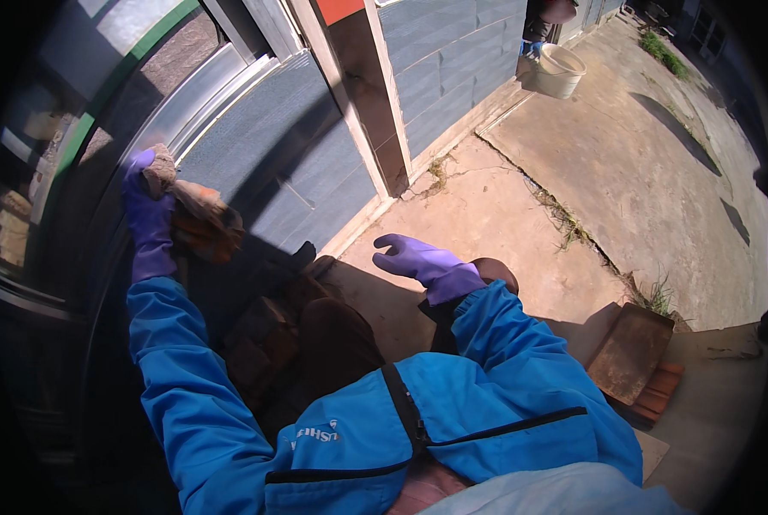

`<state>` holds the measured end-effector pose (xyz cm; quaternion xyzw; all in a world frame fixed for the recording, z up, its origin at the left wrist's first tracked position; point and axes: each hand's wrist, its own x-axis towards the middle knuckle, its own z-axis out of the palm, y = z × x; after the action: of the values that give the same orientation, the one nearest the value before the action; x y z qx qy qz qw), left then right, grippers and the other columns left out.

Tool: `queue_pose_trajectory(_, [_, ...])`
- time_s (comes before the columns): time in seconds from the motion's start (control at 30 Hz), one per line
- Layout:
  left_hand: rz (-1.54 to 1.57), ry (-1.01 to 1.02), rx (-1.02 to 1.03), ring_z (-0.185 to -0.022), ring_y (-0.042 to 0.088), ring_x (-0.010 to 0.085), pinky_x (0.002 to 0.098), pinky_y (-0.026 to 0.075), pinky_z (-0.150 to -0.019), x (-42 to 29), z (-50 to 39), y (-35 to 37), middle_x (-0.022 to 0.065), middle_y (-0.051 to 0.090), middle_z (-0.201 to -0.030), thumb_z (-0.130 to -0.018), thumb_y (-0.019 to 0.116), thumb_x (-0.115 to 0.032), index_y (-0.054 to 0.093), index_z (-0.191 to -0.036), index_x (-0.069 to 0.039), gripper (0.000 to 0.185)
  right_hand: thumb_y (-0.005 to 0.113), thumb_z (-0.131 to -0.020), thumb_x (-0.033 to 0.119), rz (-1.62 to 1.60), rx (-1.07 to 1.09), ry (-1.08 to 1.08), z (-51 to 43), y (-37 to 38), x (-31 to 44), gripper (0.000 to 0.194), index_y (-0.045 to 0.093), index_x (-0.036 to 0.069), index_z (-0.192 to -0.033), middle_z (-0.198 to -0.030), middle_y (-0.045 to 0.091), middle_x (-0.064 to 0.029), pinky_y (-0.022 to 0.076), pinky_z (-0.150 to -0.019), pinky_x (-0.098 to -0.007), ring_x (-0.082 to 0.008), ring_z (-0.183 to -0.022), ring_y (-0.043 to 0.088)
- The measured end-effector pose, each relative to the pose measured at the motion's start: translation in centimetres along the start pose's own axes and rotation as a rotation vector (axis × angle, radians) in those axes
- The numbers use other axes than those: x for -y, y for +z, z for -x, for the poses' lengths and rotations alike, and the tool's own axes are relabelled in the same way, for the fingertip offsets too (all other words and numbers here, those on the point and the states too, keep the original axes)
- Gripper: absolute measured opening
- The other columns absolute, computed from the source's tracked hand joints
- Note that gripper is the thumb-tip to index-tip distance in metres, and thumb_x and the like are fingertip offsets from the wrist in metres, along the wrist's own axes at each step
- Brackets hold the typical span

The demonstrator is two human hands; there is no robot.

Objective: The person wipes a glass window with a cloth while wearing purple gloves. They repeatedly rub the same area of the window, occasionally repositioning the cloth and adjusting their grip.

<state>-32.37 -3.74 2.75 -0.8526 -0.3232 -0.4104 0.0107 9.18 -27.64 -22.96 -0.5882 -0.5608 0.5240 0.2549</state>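
Note:
My left hand (149, 215), in a purple rubber glove, presses a crumpled cloth (207, 215) against the end of a metal window sill (211, 96). The cloth is beige with orange-brown patches, and its loose part hangs below the fingers over the blue-grey tiled wall (287, 148). Window glass (126, 84) with reflections rises beside this hand. My right hand (419, 257), gloved in the same purple, is held out near my knee (496, 273). Its thumb and fingers are apart, with nothing between them.
Stacked bricks (265, 335) lie in shade by my legs. At the right, a flat slab (635, 351) rests on reddish tiles (657, 393). A pale bucket (561, 74) stands farther along the wall, beside a partly visible person (538, 29). Grass (570, 228) grows in a concrete crack.

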Motion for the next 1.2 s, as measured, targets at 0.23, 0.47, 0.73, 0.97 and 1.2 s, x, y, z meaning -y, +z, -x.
queue_pose_trajectory(0.23, [-0.143,0.145,-0.100,-0.083,0.057,0.0170,0.0319,0.048,-0.078,-2.9,-0.7,0.7,0.0036,0.058,-0.088,-0.099,0.065,-0.015,0.058,-0.095,-0.005,0.013,0.065,-0.095,0.055,-0.044,0.022,-0.039,0.6,-0.4,0.5,0.080,0.050,0.002,-0.152,-0.137,0.067,-0.0266,0.0487,-0.110,-0.0400,-0.0354,-0.128,0.065])
queue_pose_trajectory(0.47, [0.016,0.090,-0.022,-0.075,0.052,0.0142,0.0289,0.043,-0.070,-3.2,-0.7,1.0,0.0021,0.053,-0.082,-0.096,0.061,-0.006,0.054,-0.085,-0.004,0.013,0.064,-0.093,0.053,-0.053,0.035,-0.025,0.9,-0.3,0.7,0.082,0.049,0.000,-0.154,-0.139,0.066,-0.0268,0.0499,-0.108,-0.0402,-0.0370,-0.127,0.066])
queue_pose_trajectory(0.73, [0.073,-0.044,0.086,-0.092,0.066,0.0185,0.0308,0.053,-0.086,-1.2,-0.7,0.3,0.0057,0.065,-0.098,-0.087,0.067,0.001,0.067,-0.105,-0.002,0.018,0.064,-0.093,0.053,-0.031,0.035,-0.014,0.9,-0.5,0.9,0.083,0.049,0.000,-0.154,-0.138,0.067,-0.0265,0.0506,-0.108,-0.0409,-0.0370,-0.126,0.066])
queue_pose_trajectory(0.97, [-0.038,0.038,0.004,-0.093,0.067,0.0200,0.0319,0.053,-0.084,-2.1,-1.2,0.6,0.0070,0.067,-0.099,-0.088,0.066,-0.001,0.068,-0.101,-0.001,0.013,0.065,-0.093,0.056,-0.045,0.029,-0.033,1.3,-1.1,1.4,0.085,0.049,-0.002,-0.154,-0.141,0.065,-0.0276,0.0497,-0.109,-0.0405,-0.0372,-0.128,0.065])
queue_pose_trajectory(1.2, [-0.125,0.045,0.027,-0.076,0.056,0.0180,0.0313,0.046,-0.070,-3.9,-1.8,0.8,0.0066,0.057,-0.082,-0.093,0.059,-0.005,0.059,-0.087,-0.002,0.007,0.063,-0.095,0.061,-0.046,0.035,-0.028,1.9,-1.3,1.2,0.082,0.050,0.004,-0.153,-0.138,0.066,-0.0256,0.0477,-0.110,-0.0416,-0.0361,-0.128,0.063])
